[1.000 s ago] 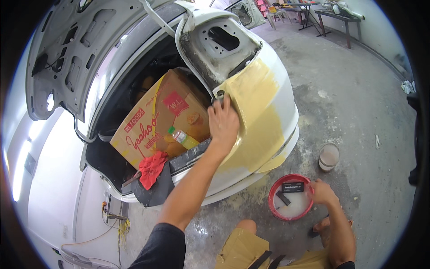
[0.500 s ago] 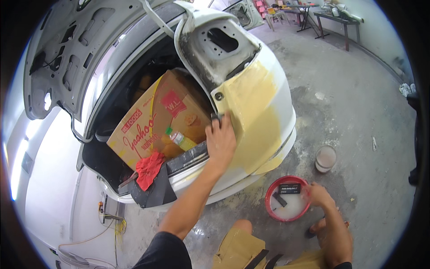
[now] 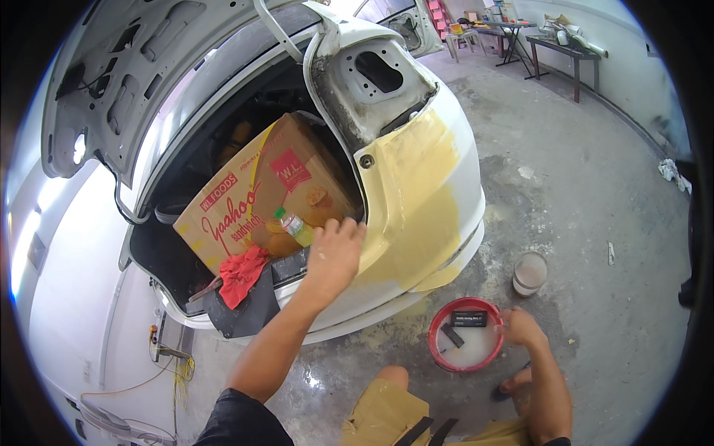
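Note:
My left hand (image 3: 334,256) is at the inner corner of the open car trunk, beside the yellow filler patch (image 3: 416,201) on the white rear panel. Its fingers are bent and close together, and anything under them is hidden. Down at the right, my right hand (image 3: 523,328) is closed at the rim of a red basin (image 3: 439,355). What its fingertips grip is too small to make out. In the basin's cloudy water are a black box-shaped piece (image 3: 469,319) and a dark narrow block (image 3: 451,335).
The trunk holds a large cardboard box (image 3: 223,201) and a green-capped bottle (image 3: 296,227). A red cloth (image 3: 242,276) and a dark grey sheet (image 3: 249,312) hang over the trunk's sill. A clear tub (image 3: 529,273) stands on the floor. Tables (image 3: 565,50) line the far wall.
My left hand has moved down and left off the panel's edge, and the dark piece seen at its fingers is out of sight. My right hand remains by the basin's rim.

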A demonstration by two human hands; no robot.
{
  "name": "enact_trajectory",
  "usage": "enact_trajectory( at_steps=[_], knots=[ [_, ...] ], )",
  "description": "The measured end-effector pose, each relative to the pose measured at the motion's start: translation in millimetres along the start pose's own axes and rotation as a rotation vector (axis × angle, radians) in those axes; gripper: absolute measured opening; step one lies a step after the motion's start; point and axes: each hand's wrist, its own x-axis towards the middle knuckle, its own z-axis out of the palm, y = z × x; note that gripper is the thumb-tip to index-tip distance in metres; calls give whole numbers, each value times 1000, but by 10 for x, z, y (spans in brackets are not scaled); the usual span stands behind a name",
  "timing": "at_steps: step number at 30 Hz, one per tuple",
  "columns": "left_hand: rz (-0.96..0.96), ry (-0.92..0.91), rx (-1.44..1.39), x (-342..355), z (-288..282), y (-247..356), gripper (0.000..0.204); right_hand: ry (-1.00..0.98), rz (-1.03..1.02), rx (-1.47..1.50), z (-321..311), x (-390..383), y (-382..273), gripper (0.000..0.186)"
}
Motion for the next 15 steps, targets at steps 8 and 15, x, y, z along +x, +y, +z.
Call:
enact_trajectory(
  at_steps=[8,15],
  knots=[
    [-238,515,-324,588,-266,-91,53,86,-43,125,118,88,-62,44],
    [-184,632,212,1136,290,126,47,0,-39,69,103,104,-222,42]
  ],
)
